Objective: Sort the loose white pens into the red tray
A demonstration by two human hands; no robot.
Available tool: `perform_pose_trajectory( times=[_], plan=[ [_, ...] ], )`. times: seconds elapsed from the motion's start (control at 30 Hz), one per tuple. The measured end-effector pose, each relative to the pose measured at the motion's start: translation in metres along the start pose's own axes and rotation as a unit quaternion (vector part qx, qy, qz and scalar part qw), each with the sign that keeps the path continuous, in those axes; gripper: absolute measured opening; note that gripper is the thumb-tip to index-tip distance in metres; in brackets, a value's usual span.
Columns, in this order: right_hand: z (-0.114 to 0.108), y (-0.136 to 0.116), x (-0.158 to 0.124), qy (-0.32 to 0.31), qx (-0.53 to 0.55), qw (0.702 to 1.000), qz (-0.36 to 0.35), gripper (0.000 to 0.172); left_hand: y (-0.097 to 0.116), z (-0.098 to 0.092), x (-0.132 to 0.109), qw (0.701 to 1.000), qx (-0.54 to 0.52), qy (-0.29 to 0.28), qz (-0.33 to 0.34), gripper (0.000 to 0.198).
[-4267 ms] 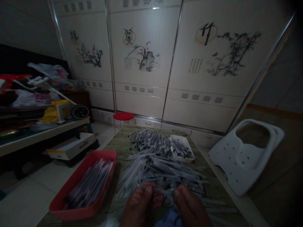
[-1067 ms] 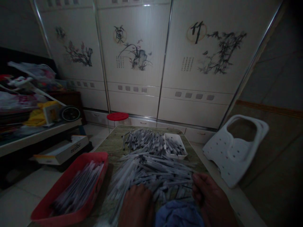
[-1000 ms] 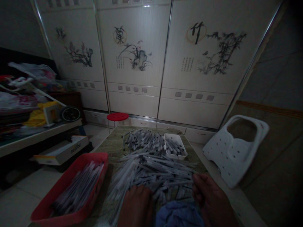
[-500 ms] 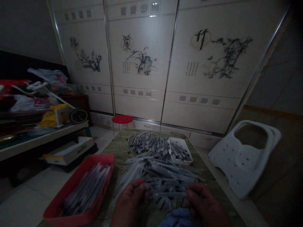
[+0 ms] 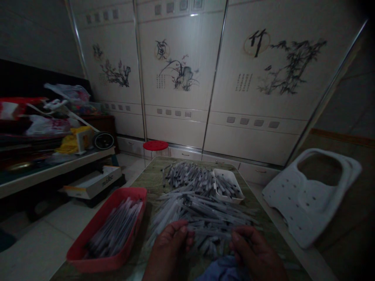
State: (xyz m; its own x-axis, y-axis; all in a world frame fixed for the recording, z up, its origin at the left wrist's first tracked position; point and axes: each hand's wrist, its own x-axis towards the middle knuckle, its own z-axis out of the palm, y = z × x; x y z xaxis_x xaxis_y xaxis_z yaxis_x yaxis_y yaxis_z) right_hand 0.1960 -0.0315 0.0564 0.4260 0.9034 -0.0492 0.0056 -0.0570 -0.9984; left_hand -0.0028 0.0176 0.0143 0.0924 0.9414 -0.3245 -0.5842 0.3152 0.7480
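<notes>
A translucent pen barrel (image 5: 215,233) lies level between my two hands, low in the picture. The fingers of my right hand (image 5: 253,248) pinch its right end. My left hand (image 5: 172,242) is closed, thumb against fingers, near the barrel's left end; what it pinches is too dim and small to make out. Just beyond my hands spreads a heap of clear pen barrels (image 5: 205,207). Farther back is a pile of shorter, dark-tipped pen pieces (image 5: 187,175). To the left, a red plastic basket (image 5: 72,253) holds many slim pens (image 5: 117,224).
A white tray (image 5: 242,199) with dark-tipped pieces stands on the green table (image 5: 146,177), back right. Bluish cloth (image 5: 224,269) shows below my hands. Around the table are a red stool (image 5: 156,146), a white plastic chair-like piece (image 5: 310,195), a nike box (image 5: 93,183) and a cluttered bench (image 5: 64,166).
The whole view has shifted slightly, so the table and its contents appear farther right. My hands keep nearly the same pose around the barrel.
</notes>
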Motion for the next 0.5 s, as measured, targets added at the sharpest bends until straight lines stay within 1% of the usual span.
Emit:
perform_pose_trajectory(
  times=[0.17,0.23,0.37,0.5],
  plan=[
    [-0.0006,0.0005,-0.0003,-0.001,-0.003,1.0,0.005,0.043,-0.0046,-0.0024,0.0017,1.0,0.014,-0.019,0.002,0.045],
    [-0.003,0.0016,0.0,-0.006,-0.008,1.0,-0.003,0.041,-0.0048,-0.0008,0.0004,1.0,0.019,-0.023,0.005,0.042],
    [-0.0064,0.0048,0.0005,-0.037,-0.026,0.999,-0.009,0.04,-0.005,0.0025,-0.0026,0.999,0.027,-0.022,0.001,0.035],
    [-0.0049,0.0081,0.0001,-0.038,-0.049,0.998,-0.016,0.033,-0.0056,0.0013,-0.0044,0.998,0.036,-0.042,0.014,0.029]
  ],
)
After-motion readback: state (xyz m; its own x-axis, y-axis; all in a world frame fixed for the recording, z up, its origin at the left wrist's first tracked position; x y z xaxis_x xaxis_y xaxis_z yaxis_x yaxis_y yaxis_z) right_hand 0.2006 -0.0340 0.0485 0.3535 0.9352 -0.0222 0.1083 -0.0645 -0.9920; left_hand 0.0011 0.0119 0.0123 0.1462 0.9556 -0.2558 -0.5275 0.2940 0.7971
